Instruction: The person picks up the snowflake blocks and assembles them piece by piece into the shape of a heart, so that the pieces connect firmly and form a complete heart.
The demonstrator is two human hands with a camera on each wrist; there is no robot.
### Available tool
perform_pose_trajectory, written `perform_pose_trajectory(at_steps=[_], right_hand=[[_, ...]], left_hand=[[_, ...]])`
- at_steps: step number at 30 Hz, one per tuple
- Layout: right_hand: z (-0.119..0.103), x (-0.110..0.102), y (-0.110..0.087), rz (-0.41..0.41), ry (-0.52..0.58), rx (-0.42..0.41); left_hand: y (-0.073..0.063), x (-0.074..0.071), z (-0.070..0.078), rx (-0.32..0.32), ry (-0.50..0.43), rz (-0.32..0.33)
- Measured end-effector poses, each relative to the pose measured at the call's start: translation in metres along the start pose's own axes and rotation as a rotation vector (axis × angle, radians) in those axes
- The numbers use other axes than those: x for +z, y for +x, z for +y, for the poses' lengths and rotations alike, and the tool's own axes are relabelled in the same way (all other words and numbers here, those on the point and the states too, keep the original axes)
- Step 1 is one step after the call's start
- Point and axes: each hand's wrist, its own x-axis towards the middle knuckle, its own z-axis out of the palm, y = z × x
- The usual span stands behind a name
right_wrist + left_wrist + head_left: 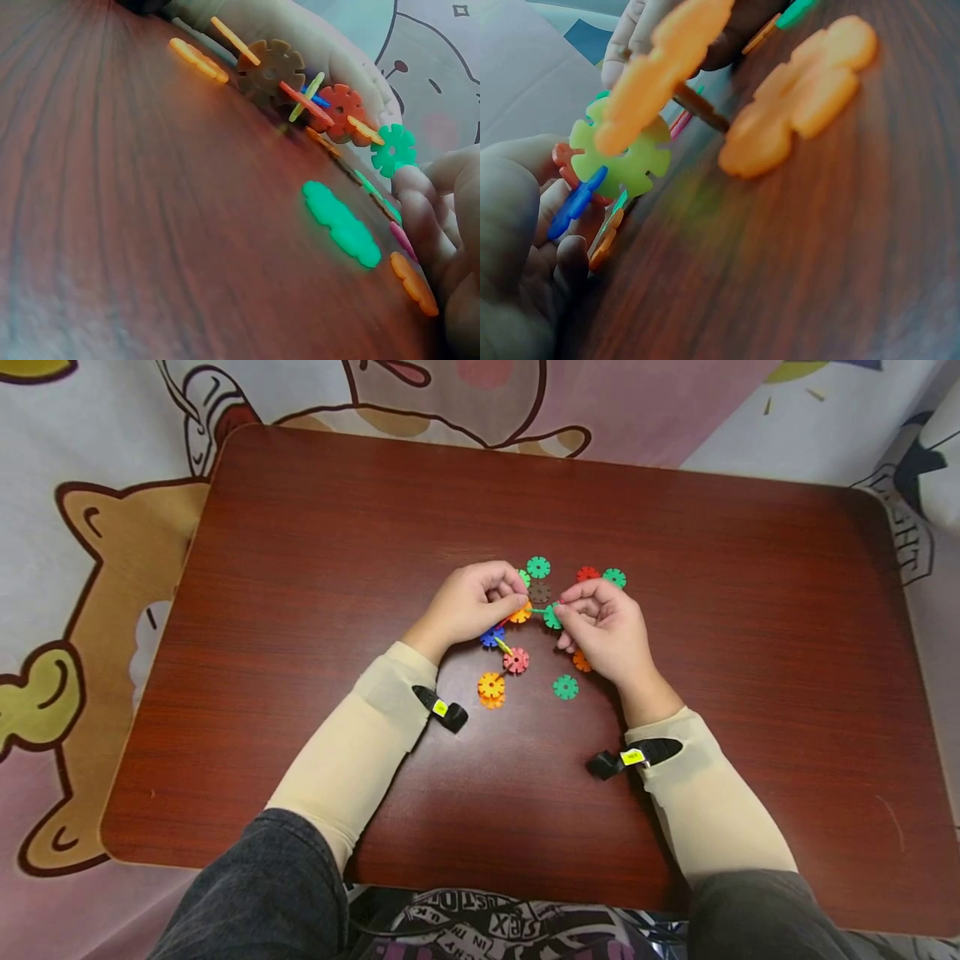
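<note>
A chain of notched plastic discs, slotted into one another at angles, hangs between the hands. My left hand [474,600] grips the chain near an orange disc [520,612] and a red disc [340,114]. From there it runs toward me through a blue disc [492,637], a yellow-green disc [619,146], a pink disc [516,660] and a brown disc [271,73] to a yellow-orange disc [491,684]. On the other side, my right hand [611,631] pinches a green disc [552,616] between thumb and fingers, beside another green disc [393,150] set in the orange one. Fingers partly hide this joint.
Loose discs lie on the brown table [360,527]: a green disc [566,687] nearer me, an orange disc [581,661] by the right hand, and a brown disc [539,592], a green disc [538,567] and a red disc [587,574] beyond the hands. Patterned cloth [637,410] surrounds the table.
</note>
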Motion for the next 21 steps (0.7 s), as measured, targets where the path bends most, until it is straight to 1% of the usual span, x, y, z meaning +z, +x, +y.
perform_pose_trajectory(at_steps=[4, 7, 8, 13, 21], right_hand=[[-0.0022, -0.0014, 0.0004, -0.044, 0.065, 0.084], [-0.0045, -0.0021, 0.0010, -0.066, 0.094, 0.145], [-0.0050, -0.0022, 0.0014, -0.073, 0.087, 0.154], [-0.0062, -0.0031, 0.0016, -0.084, 0.065, 0.179], [-0.0072, -0.0025, 0.0016, -0.083, 0.030, 0.185]], left_hand=[[-0.0011, -0.0009, 0.0009, -0.009, -0.011, 0.010], [-0.0011, -0.0008, 0.0010, -0.015, -0.023, 0.021], [-0.0010, -0.0007, 0.0011, -0.015, -0.024, 0.025], [-0.0006, 0.0001, 0.0015, -0.017, -0.029, 0.032], [-0.0010, -0.0004, 0.0021, -0.024, -0.037, 0.026]])
